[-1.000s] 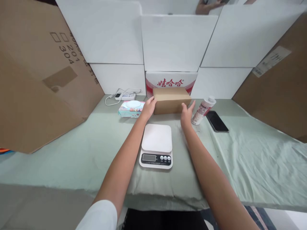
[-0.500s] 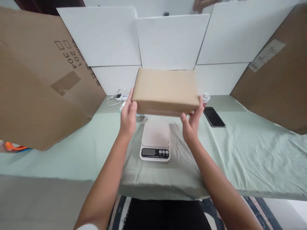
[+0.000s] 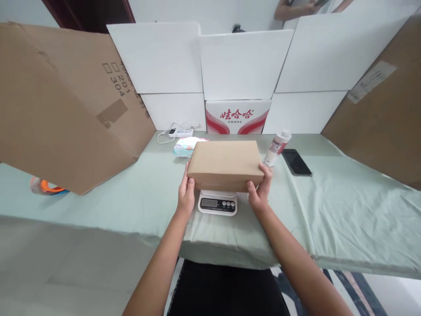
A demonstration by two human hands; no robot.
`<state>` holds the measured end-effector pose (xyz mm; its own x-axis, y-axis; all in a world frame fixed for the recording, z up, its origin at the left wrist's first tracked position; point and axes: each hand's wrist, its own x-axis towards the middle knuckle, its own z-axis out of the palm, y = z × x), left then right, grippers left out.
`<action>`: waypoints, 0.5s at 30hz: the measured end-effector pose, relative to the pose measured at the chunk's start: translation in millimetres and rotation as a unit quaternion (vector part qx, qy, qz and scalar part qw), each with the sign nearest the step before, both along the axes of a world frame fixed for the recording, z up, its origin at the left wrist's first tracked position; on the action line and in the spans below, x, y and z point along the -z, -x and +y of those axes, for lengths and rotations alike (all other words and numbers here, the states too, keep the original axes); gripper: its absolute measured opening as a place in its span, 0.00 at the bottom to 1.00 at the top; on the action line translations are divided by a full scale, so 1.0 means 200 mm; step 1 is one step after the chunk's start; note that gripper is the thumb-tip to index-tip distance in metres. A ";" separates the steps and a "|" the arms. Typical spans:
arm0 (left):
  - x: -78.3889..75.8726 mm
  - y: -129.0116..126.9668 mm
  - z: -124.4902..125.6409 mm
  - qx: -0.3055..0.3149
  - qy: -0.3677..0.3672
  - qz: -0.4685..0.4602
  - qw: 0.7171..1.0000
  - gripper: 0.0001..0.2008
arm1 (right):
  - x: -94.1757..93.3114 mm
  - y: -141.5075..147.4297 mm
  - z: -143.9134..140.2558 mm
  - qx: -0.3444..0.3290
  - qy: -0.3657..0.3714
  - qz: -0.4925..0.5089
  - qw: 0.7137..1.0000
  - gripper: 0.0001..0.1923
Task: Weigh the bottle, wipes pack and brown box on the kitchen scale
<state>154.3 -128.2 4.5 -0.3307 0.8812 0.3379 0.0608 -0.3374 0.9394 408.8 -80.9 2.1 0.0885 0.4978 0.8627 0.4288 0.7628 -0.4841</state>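
Note:
A flat brown cardboard box [image 3: 225,163] lies over the white kitchen scale [image 3: 218,204], hiding its platform; only the scale's display and buttons show. My left hand [image 3: 186,194] grips the box's near left corner. My right hand [image 3: 260,189] grips the near right corner. I cannot tell whether the box rests fully on the scale or is still carried by my hands.
The table wears a pale green cloth [image 3: 329,202]. Behind the box lie a tissue pack [image 3: 186,146], a white power strip [image 3: 180,131], a red-and-white carton [image 3: 238,116], a small bottle [image 3: 276,147] and a black phone [image 3: 296,161]. Big cardboard sheets [image 3: 62,114] lean at both sides. Another person's arm [image 3: 297,8] shows at the top.
Both hands took the box from the back of the table, lifted it, brought it toward me and lowered it onto the scale.

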 end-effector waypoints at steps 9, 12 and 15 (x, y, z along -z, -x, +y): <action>0.05 0.01 0.01 -0.008 0.003 0.008 1.000 0.38 | 0.01 -0.01 0.00 -0.002 -0.022 0.005 1.000 0.23; 0.06 0.02 0.01 -0.015 0.013 0.003 1.000 0.37 | 0.02 -0.01 0.00 0.004 -0.021 0.001 1.000 0.23; 0.09 0.02 0.00 -0.015 0.028 -0.011 0.999 0.36 | 0.02 -0.02 0.00 0.003 -0.023 0.006 1.000 0.23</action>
<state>150.2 -127.4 -12.6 -0.3647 0.8881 0.2798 0.0491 -0.2817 0.9582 411.9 -80.4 -2.7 0.1017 0.4568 0.8838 0.4275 0.7821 -0.4534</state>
